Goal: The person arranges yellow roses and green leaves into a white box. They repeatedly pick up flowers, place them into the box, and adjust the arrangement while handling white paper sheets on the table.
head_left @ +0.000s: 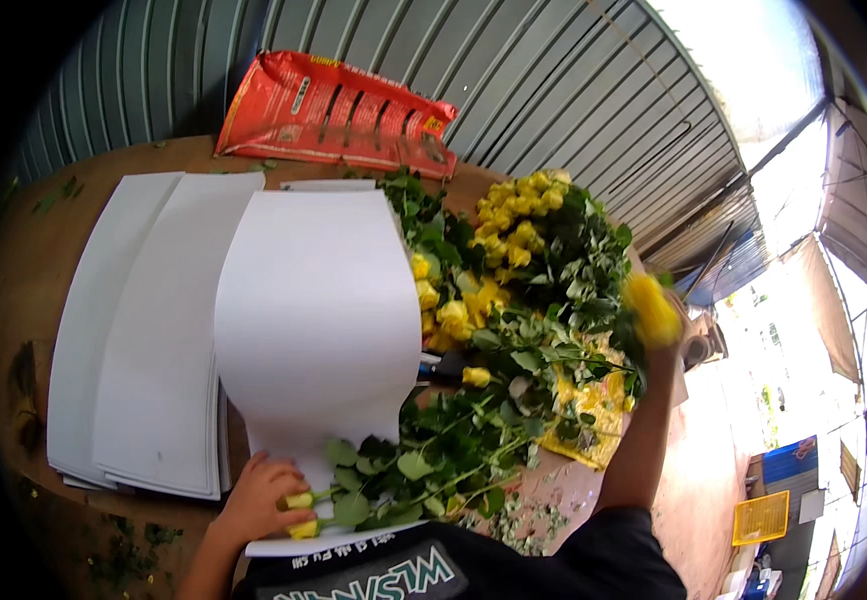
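My left hand (264, 495) is at the bottom centre, fingers curled against two small yellow rose heads (300, 515) whose leafy stems (414, 468) lie rightward over white paper. A curved white sheet (314, 280) stands above that hand. My right hand (666, 330), raised at the right, grips a yellow rose (651, 305), blurred by motion. Just left of it is a pile of yellow roses (519, 215) with dense green leaves, beside a crumpled yellow printed wrapper (589, 425). A dark object (439, 368), too small to make out, lies among the stems.
Stacked white sheets (124, 330) lie on the brown worktable (24, 280) at the left. A red printed bag (334, 115) rests against a corrugated metal wall (154, 80). Cut leaves (519, 525) litter the tabletop. A yellow crate (762, 518) stands at the lower right, in a bright open shelter.
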Action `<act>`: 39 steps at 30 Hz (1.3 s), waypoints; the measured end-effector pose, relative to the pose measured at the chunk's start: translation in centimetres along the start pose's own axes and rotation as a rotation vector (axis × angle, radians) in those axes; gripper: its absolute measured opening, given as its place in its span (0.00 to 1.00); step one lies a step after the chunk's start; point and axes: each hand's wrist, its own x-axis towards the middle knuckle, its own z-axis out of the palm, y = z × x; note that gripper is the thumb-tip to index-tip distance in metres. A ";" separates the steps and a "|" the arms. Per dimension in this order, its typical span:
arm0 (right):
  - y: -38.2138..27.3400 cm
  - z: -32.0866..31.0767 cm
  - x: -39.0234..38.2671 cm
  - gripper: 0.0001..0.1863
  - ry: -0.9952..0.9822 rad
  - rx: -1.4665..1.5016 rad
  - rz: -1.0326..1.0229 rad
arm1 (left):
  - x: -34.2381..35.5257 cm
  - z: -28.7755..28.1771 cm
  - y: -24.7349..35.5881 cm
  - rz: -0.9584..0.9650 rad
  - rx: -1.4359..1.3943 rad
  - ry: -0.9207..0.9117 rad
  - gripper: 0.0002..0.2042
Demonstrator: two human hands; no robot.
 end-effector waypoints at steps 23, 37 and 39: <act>-34.2 16.2 -3.0 0.26 -1.196 0.577 0.145 | -1.9 -1.1 0.2 -0.063 0.191 -0.173 0.22; -33.5 17.6 -5.4 0.36 -1.119 0.915 0.309 | -2.3 -0.8 0.2 0.024 0.212 -0.083 0.20; -33.8 17.3 -6.0 0.38 -1.068 0.874 0.304 | -2.2 -0.8 0.1 0.033 0.223 -0.092 0.21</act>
